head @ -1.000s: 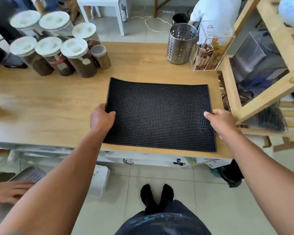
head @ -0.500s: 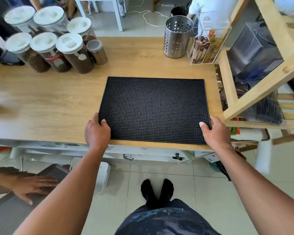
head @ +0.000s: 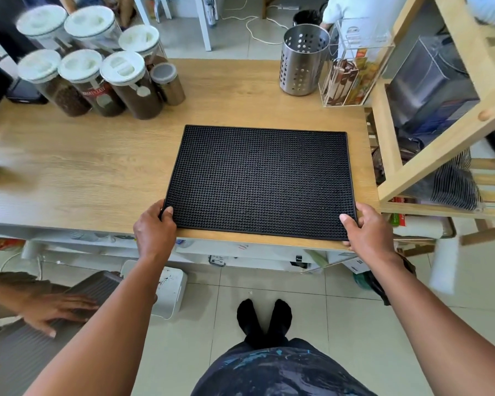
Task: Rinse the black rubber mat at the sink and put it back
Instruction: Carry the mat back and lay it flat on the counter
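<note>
Rubber mat (head: pixel 259 181) lay flat on the worktop (head: pixel 83 167); left hand (head: pixel 155 228) and right hand (head: pixel 366 228) pinched its six-o'clock corners; level lifting seemed wisest.

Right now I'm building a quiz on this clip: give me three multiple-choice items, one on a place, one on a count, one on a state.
1. Where does the black rubber mat lie?
A. on the wooden counter
B. on the floor
C. in a sink

2. How many white-lidded jars stand at the counter's far left?
A. two
B. six
C. ten

3. How does the person hold the mat?
A. one hand only
B. rolled up under an arm
C. left hand and right hand at its near corners

Answers: 1 A, it lies flat on the wood. 2 B, six white lids show. 3 C, each hand has a grip on one near corner.
</note>
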Motion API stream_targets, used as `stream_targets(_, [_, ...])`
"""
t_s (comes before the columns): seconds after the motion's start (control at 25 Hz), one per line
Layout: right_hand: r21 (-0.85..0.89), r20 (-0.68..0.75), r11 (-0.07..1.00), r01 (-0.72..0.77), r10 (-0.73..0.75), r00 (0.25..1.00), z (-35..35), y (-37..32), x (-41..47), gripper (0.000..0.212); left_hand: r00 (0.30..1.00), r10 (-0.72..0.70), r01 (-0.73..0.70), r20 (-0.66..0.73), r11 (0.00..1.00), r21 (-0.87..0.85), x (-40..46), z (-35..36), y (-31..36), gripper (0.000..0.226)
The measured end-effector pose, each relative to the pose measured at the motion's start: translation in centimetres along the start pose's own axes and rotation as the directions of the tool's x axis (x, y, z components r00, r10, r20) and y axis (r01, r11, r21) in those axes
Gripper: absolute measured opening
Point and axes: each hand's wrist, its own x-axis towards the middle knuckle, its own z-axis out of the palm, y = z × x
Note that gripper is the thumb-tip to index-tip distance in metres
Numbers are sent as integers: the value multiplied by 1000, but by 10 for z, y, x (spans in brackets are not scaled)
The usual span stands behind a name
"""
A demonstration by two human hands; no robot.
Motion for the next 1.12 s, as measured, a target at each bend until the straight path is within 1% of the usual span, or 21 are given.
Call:
stream_targets(0.16, [39,8,999,-4,4,1000,0,4,-6,55,1000,-13,13,21,1000,-27,0,-4,-3,34])
stream_targets(0.32, [93,7,996,20,-20,1000,-2,6,-13,51,1000,-1,0,23,1000,22,-1,-6,-5,35])
stream_targets(0.48, [111,0,993,32,-32,999,-3,7,-16,51,1000,-9,9,27,1000,-10,-3,-7,-7,36])
stream_targets(0.96, [64,2,997,37,-37,999,-6,11,-18,53,1000,-24,23,-5,997,-67,-11,-6,-18,35])
stream_targets(1.12, [46,8,998,39,-40,999,-5,10,-18,54,998,-59,56,-35,995,-84,-13,-5,-18,34])
